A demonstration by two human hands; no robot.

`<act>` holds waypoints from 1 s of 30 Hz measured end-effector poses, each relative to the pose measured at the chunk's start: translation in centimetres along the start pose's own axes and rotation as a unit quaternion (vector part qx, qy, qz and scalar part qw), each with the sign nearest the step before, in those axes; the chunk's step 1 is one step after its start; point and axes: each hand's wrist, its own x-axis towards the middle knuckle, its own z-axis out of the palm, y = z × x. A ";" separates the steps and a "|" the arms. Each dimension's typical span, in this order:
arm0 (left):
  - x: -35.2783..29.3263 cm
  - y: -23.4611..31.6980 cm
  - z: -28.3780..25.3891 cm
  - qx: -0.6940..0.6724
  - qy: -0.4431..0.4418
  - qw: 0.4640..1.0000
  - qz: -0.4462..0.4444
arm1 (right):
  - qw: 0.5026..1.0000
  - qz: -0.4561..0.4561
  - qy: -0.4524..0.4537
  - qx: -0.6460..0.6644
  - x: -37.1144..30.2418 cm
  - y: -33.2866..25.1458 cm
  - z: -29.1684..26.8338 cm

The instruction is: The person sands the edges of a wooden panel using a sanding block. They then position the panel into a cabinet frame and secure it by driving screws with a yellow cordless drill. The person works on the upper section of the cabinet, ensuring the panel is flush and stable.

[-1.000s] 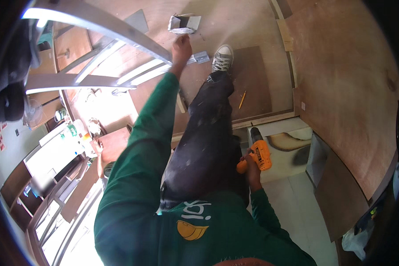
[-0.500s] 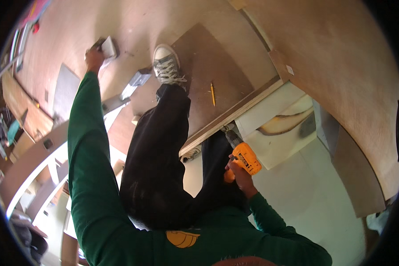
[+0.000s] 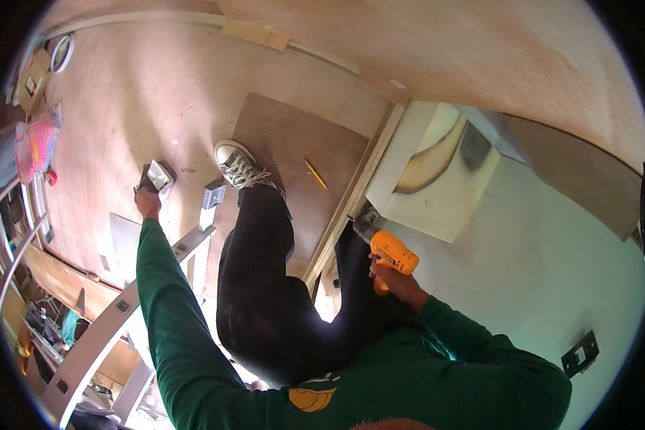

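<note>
My right hand (image 3: 401,281) is wrapped round the grip of an orange cordless drill (image 3: 394,252). The drill's dark chuck end (image 3: 366,226) points at the side of a long wooden edge strip (image 3: 358,190); whether the bit touches the wood is too small to tell. Stretched far out to the left, my left hand (image 3: 148,204) is closed on a small dark block-like thing with a pale, shiny face (image 3: 159,176), low over the plywood surface (image 3: 93,107). What exactly that thing is cannot be made out.
A yellow pencil (image 3: 315,173) lies on a darker plywood sheet (image 3: 294,136), near my sneaker (image 3: 238,165). A metal ladder (image 3: 111,319) stands beneath my left arm. At the right are a scorch-marked pale panel (image 3: 437,208) and a wall with a black socket plate (image 3: 580,354).
The whole view has shifted and turned, bringing in the wall's socket plate. Both hands keep their grips, and the drill stays by the wooden edge.
</note>
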 end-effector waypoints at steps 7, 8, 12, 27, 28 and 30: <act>-2.7 -1.2 -4.3 -0.049 0.075 0.996 -0.014 | 0.999 -0.025 0.005 0.031 -1.4 0.5 -0.7; -3.2 -2.5 -5.4 -0.032 0.088 0.996 -0.007 | 0.999 -0.023 -0.009 0.029 -1.6 0.1 -0.9; -7.6 1.6 -9.5 -0.425 0.070 0.894 -0.122 | 0.998 -0.056 -0.015 0.001 -3.0 0.6 -1.7; -30.1 30.9 -32.9 -0.613 -0.019 0.748 0.253 | 0.947 -0.320 -0.020 -0.012 -2.3 -0.2 -2.3; -29.7 33.5 -32.0 -0.601 -0.051 0.744 0.287 | 0.953 -0.303 -0.014 -0.024 -2.8 -0.2 -2.6; -28.7 37.4 -28.6 -0.537 -0.073 0.760 0.359 | 0.940 -0.337 -0.039 -0.040 -4.5 -1.0 -3.5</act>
